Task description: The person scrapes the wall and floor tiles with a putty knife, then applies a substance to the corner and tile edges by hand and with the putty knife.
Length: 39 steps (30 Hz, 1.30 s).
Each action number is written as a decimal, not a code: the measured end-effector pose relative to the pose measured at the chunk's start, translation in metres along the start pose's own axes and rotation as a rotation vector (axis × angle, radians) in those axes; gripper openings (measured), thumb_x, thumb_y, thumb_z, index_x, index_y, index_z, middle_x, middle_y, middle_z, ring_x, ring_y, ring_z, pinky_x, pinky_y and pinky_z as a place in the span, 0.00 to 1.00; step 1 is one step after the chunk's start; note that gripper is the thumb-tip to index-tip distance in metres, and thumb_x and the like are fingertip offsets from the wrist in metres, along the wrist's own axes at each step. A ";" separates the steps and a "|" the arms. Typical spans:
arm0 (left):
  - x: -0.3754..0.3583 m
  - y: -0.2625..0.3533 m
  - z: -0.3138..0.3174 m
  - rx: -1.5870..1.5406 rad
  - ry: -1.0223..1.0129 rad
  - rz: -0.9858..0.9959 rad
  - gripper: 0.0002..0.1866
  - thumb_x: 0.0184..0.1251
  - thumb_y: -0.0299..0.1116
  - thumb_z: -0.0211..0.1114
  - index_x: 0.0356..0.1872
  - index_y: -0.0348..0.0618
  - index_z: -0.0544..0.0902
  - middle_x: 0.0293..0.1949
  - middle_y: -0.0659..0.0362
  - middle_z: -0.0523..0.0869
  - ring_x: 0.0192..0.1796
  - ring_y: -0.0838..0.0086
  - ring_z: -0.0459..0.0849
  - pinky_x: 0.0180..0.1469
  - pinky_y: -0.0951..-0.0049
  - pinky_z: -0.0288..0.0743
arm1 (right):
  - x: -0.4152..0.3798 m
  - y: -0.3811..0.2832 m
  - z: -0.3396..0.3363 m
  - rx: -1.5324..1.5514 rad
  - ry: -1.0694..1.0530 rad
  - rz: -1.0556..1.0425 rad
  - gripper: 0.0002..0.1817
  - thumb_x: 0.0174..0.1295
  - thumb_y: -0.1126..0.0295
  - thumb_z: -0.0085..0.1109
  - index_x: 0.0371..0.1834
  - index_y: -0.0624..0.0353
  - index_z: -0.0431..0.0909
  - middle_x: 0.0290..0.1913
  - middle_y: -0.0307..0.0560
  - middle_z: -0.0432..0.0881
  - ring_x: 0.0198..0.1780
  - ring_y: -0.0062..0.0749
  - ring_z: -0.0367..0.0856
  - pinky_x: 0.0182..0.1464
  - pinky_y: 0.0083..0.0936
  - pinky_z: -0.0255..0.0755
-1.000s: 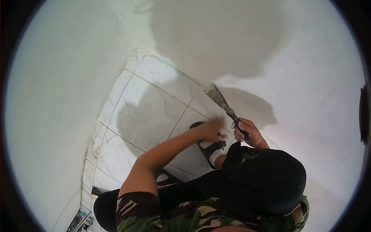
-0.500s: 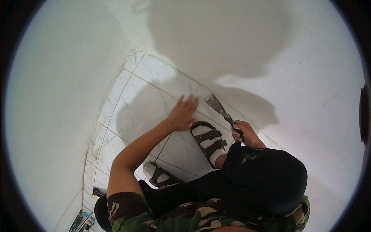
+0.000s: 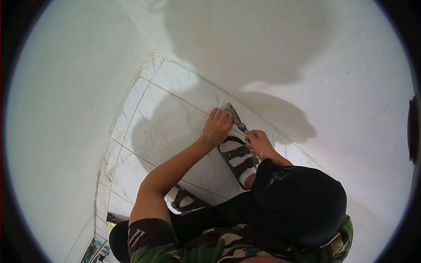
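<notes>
A putty knife (image 3: 237, 119) with a whitish-smeared metal blade and a dark handle lies low over the floor tiles beside the wall. My right hand (image 3: 259, 144) is wrapped round its handle. On the blade's left side, my left hand (image 3: 218, 127) has its fingers bent and pressed together against the metal; the thumb is hidden. Just below both hands is my right foot in a strapped brown sandal (image 3: 238, 153) over a white sock. White marbled floor tiles (image 3: 169, 118) with dirty joints lie under the hands.
Pale walls (image 3: 272, 48) meet the tiles along a rough, crusty seam and form a corner ahead. My other sandal (image 3: 186, 199) is lower left, and my dark-clad knee (image 3: 298, 201) rises at the right. Small items (image 3: 98, 252) show at the bottom left.
My left hand has shifted right and up to the blade, its spread fingers now together. My right hand has brought the putty knife left toward it.
</notes>
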<state>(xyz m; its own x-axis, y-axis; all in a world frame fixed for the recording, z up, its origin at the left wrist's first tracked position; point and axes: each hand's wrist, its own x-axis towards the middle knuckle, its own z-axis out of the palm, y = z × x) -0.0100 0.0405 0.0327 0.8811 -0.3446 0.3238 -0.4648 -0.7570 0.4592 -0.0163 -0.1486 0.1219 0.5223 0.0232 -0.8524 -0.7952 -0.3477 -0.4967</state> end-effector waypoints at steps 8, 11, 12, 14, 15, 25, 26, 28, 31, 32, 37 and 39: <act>0.004 -0.007 0.002 0.030 0.018 -0.085 0.13 0.55 0.26 0.66 0.42 0.34 0.82 0.43 0.50 0.82 0.50 0.56 0.82 0.60 0.57 0.73 | -0.006 -0.038 0.010 0.113 -0.094 0.049 0.19 0.74 0.56 0.50 0.29 0.59 0.71 0.18 0.35 0.67 0.14 0.20 0.60 0.15 0.24 0.55; 0.004 -0.009 0.005 0.007 -0.028 -0.079 0.12 0.54 0.25 0.64 0.41 0.34 0.81 0.41 0.49 0.81 0.48 0.56 0.82 0.57 0.61 0.75 | -0.005 -0.039 0.006 0.126 -0.133 0.068 0.18 0.75 0.57 0.50 0.31 0.59 0.71 0.19 0.34 0.66 0.14 0.19 0.58 0.16 0.22 0.54; 0.006 -0.007 0.002 0.033 -0.042 -0.075 0.12 0.53 0.26 0.63 0.40 0.34 0.80 0.39 0.49 0.80 0.47 0.57 0.82 0.56 0.63 0.75 | -0.005 -0.040 0.005 0.120 -0.139 0.066 0.17 0.75 0.57 0.50 0.32 0.58 0.71 0.20 0.33 0.66 0.15 0.18 0.57 0.16 0.21 0.53; 0.019 -0.015 0.002 0.080 0.008 -0.073 0.12 0.53 0.26 0.63 0.40 0.34 0.80 0.39 0.50 0.80 0.46 0.57 0.82 0.56 0.63 0.75 | 0.012 -0.039 0.009 0.185 -0.149 0.073 0.17 0.75 0.57 0.49 0.33 0.58 0.71 0.20 0.33 0.65 0.15 0.18 0.56 0.16 0.21 0.53; 0.021 -0.016 0.003 0.124 0.052 -0.073 0.12 0.53 0.26 0.63 0.40 0.34 0.80 0.39 0.50 0.79 0.46 0.57 0.82 0.56 0.63 0.75 | 0.013 -0.041 0.012 0.253 -0.160 0.087 0.17 0.75 0.57 0.49 0.33 0.58 0.71 0.20 0.32 0.65 0.15 0.18 0.56 0.16 0.20 0.52; 0.004 -0.005 -0.016 0.207 -0.124 0.007 0.13 0.55 0.27 0.63 0.42 0.36 0.80 0.39 0.52 0.80 0.44 0.60 0.83 0.56 0.59 0.75 | -0.004 -0.033 0.011 0.237 -0.218 0.157 0.17 0.75 0.57 0.50 0.31 0.55 0.69 0.20 0.31 0.63 0.16 0.16 0.55 0.16 0.19 0.49; 0.006 -0.005 -0.018 0.228 -0.158 0.004 0.13 0.55 0.27 0.63 0.42 0.35 0.80 0.39 0.51 0.80 0.44 0.60 0.83 0.55 0.59 0.75 | 0.001 -0.030 0.009 0.262 -0.227 0.157 0.17 0.75 0.57 0.51 0.31 0.55 0.69 0.20 0.31 0.63 0.16 0.16 0.55 0.16 0.19 0.49; 0.010 -0.008 -0.020 0.247 -0.178 -0.004 0.13 0.55 0.27 0.63 0.42 0.34 0.80 0.38 0.51 0.80 0.44 0.61 0.83 0.54 0.60 0.75 | 0.003 -0.034 0.008 0.275 -0.233 0.152 0.17 0.75 0.56 0.51 0.31 0.56 0.70 0.20 0.31 0.63 0.16 0.16 0.55 0.16 0.20 0.49; 0.009 -0.007 -0.020 0.238 -0.172 -0.024 0.12 0.54 0.27 0.63 0.41 0.35 0.80 0.38 0.51 0.80 0.43 0.61 0.83 0.53 0.61 0.75 | 0.003 -0.031 0.007 0.336 -0.279 0.142 0.16 0.75 0.57 0.51 0.31 0.56 0.70 0.20 0.31 0.63 0.16 0.16 0.55 0.16 0.20 0.48; 0.007 -0.006 -0.022 0.207 -0.197 -0.008 0.12 0.54 0.27 0.63 0.40 0.35 0.80 0.38 0.51 0.81 0.43 0.61 0.83 0.52 0.62 0.75 | 0.004 -0.030 0.004 0.334 -0.286 0.178 0.16 0.74 0.57 0.52 0.31 0.55 0.70 0.20 0.31 0.63 0.16 0.16 0.55 0.16 0.20 0.48; 0.007 -0.008 -0.021 0.252 -0.140 0.041 0.08 0.55 0.29 0.64 0.35 0.39 0.79 0.35 0.53 0.80 0.41 0.62 0.82 0.51 0.62 0.76 | -0.001 -0.037 0.007 0.284 -0.243 0.199 0.16 0.73 0.58 0.54 0.31 0.56 0.70 0.20 0.31 0.63 0.16 0.15 0.55 0.16 0.19 0.48; 0.008 -0.008 -0.025 0.181 -0.203 0.027 0.08 0.55 0.29 0.64 0.36 0.39 0.79 0.35 0.53 0.80 0.42 0.62 0.82 0.50 0.63 0.76 | -0.003 -0.039 0.005 0.319 -0.242 0.196 0.16 0.73 0.57 0.54 0.31 0.56 0.70 0.20 0.31 0.63 0.16 0.15 0.55 0.16 0.20 0.48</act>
<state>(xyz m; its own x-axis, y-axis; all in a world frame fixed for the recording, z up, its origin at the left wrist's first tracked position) -0.0010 0.0578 0.0519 0.8763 -0.4567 0.1532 -0.4817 -0.8263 0.2918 0.0118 -0.1302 0.1433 0.2954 0.2175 -0.9303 -0.9470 -0.0622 -0.3153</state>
